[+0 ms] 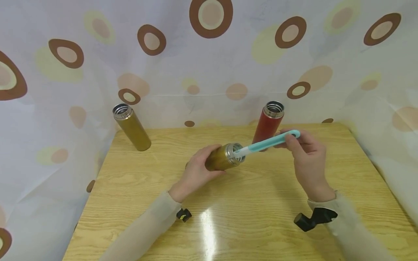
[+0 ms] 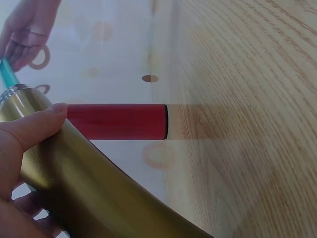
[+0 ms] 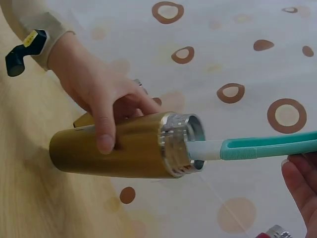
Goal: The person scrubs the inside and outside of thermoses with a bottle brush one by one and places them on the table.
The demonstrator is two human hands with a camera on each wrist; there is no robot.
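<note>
The head view showed a gold cylindrical metal bottle with a threaded silver neck (image 1: 216, 159), tilted at the middle of the scene with its open mouth toward the person's right; whether its base touched the wood-grain counter (image 1: 140, 203) could not be told. The left hand (image 1: 198, 169) had its grip wrapped round the bottle's body. A slim turquoise plastic handle with a white shaft (image 1: 265, 144) entered the mouth, its inner end hidden, and the right hand's (image 1: 309, 161) grip pinched it near the looped tip.

Held so far out, the handle could wobble or lever against the rim; a crooked push might twist the smooth bottle in the left grip. A red cylindrical metal bottle (image 1: 268, 127) stood uncapped near the right hand, so a wide swing could topple it. A second gold cylindrical bottle (image 1: 135, 134), upright at the far left, seemed safer.

No brand showed on the bottles; a small yellow label (image 3: 30, 37) on the black wrist device (image 3: 25, 52) was too small to read.
</note>
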